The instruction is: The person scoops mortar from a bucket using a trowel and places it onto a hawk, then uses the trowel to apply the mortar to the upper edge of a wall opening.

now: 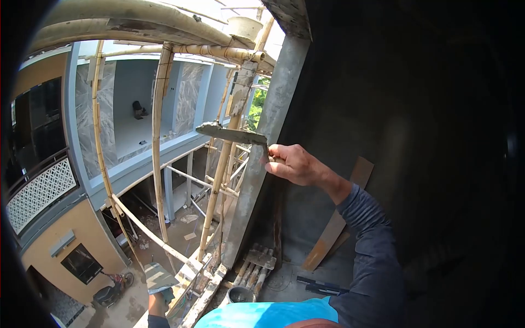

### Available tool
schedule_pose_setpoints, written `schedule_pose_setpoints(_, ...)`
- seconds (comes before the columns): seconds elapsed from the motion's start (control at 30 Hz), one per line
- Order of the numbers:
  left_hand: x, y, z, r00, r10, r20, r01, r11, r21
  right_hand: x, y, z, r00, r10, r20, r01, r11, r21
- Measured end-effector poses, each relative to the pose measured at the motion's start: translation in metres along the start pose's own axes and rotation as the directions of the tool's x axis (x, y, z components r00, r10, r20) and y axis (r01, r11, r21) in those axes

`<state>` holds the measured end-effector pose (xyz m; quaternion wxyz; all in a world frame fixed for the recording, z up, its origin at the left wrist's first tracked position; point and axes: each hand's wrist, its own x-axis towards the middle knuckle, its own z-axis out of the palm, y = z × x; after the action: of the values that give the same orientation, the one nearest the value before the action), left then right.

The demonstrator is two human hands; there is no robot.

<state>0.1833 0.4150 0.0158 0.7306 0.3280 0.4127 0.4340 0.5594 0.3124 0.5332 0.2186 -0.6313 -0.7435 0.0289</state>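
My right hand [295,164], raised in front of the grey concrete column edge [273,109], is closed around the handle of a trowel [232,133]. The trowel's long blade points left, and wet grey mortar clings to it, thickest near the tip. Low at the left, my left hand [158,302] shows only in part below a flat, pale board [159,277] with grey smears. Its fingers seem wrapped under the board's near edge. A bucket [240,295] of grey material stands between my body and the opening.
Bamboo scaffold poles [159,136] rise outside the opening, above a drop to the yard. A pale bucket [244,28] sits up on the scaffold. Planks [339,218] lean against the dark wall, and dark long tools [320,286] lie on the floor.
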Motion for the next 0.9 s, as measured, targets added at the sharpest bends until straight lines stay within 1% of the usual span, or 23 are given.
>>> schedule_pose_setpoints(0.03,0.000,-0.003,-0.004,0.998,-0.046,-0.034,0.046,0.999,-0.016,0.011,-0.006,-0.025,0.996,-0.035,-0.087,0.023,0.991,-0.128)
schedule_pose_setpoints(0.07,-0.005,-0.002,-0.006,0.993,-0.091,-0.068,0.089,0.995,-0.035,0.020,-0.018,-0.050,0.990,-0.036,-0.140,0.009,0.982,-0.190)
schedule_pose_setpoints(0.1,-0.010,0.000,-0.006,0.994,-0.095,-0.063,0.092,0.995,-0.042,0.026,-0.036,-0.071,0.979,0.024,-0.201,-0.062,0.982,-0.181)
schedule_pose_setpoints(0.13,-0.017,0.005,-0.004,0.989,-0.130,-0.067,0.125,0.990,-0.068,0.036,-0.038,-0.093,0.967,0.057,-0.248,-0.111,0.972,-0.209)
schedule_pose_setpoints(0.17,-0.024,0.013,-0.001,0.984,-0.165,-0.069,0.158,0.983,-0.094,0.045,-0.041,-0.112,0.952,0.035,-0.303,-0.104,0.970,-0.217)
schedule_pose_setpoints(0.2,-0.032,0.022,0.004,0.977,-0.200,-0.072,0.190,0.975,-0.118,0.053,-0.044,-0.129,0.927,0.009,-0.375,-0.115,0.958,-0.263)
schedule_pose_setpoints(0.23,-0.041,0.032,0.010,0.969,-0.235,-0.074,0.223,0.964,-0.142,0.060,-0.046,-0.146,0.909,-0.030,-0.416,-0.121,0.936,-0.331)
schedule_pose_setpoints(0.27,-0.051,0.044,0.017,0.960,-0.270,-0.076,0.255,0.953,-0.166,0.070,-0.042,-0.164,0.888,-0.121,-0.444,-0.100,0.891,-0.443)
schedule_pose_setpoints(0.3,-0.066,0.061,0.032,0.955,-0.272,-0.121,0.256,0.958,-0.132,0.078,-0.041,-0.180,0.863,-0.215,-0.457,-0.083,0.833,-0.548)
schedule_pose_setpoints(0.33,-0.065,0.056,0.029,0.954,-0.276,-0.120,0.260,0.956,-0.133,0.084,-0.039,-0.193,0.865,-0.213,-0.454,-0.084,0.831,-0.549)
schedule_pose_setpoints(0.4,-0.057,0.039,0.016,0.974,-0.201,-0.109,0.189,0.976,-0.109,0.095,-0.039,-0.212,0.810,-0.409,-0.421,-0.080,0.634,-0.769)
schedule_pose_setpoints(0.43,-0.051,0.027,0.008,0.973,-0.204,-0.110,0.192,0.975,-0.110,0.100,-0.038,-0.220,0.811,-0.408,-0.419,-0.078,0.634,-0.769)
schedule_pose_setpoints(0.5,-0.042,0.004,-0.007,0.954,-0.238,-0.180,0.219,0.968,-0.119,0.110,-0.038,-0.232,0.811,-0.392,-0.433,-0.161,0.563,-0.811)
schedule_pose_setpoints(0.53,-0.041,-0.004,-0.012,0.947,-0.241,-0.215,0.221,0.969,-0.110,0.114,-0.040,-0.235,0.813,-0.391,-0.431,-0.159,0.564,-0.811)
schedule_pose_setpoints(0.6,-0.038,-0.016,-0.020,0.940,-0.233,-0.250,0.217,0.972,-0.090,0.123,-0.047,-0.245,0.837,-0.299,-0.457,-0.311,0.428,-0.849)
schedule_pose_setpoints(0.73,-0.039,-0.028,-0.027,0.928,-0.223,-0.298,0.211,0.975,-0.073,0.139,-0.054,-0.259,0.837,-0.324,-0.441,-0.297,0.407,-0.864)
schedule_pose_setpoints(0.8,-0.038,-0.032,-0.028,0.921,-0.223,-0.320,0.212,0.975,-0.067,0.146,-0.066,-0.257,0.822,-0.249,-0.512,-0.342,0.504,-0.793)
schedule_pose_setpoints(0.83,-0.038,-0.034,-0.029,0.919,-0.222,-0.326,0.211,0.975,-0.068,0.151,-0.065,-0.258,0.823,-0.249,-0.511,-0.338,0.507,-0.793)
schedule_pose_setpoints(0.9,-0.038,-0.037,-0.030,0.916,-0.216,-0.338,0.208,0.976,-0.062,0.164,-0.066,-0.262,0.823,-0.192,-0.534,-0.471,0.294,-0.832)
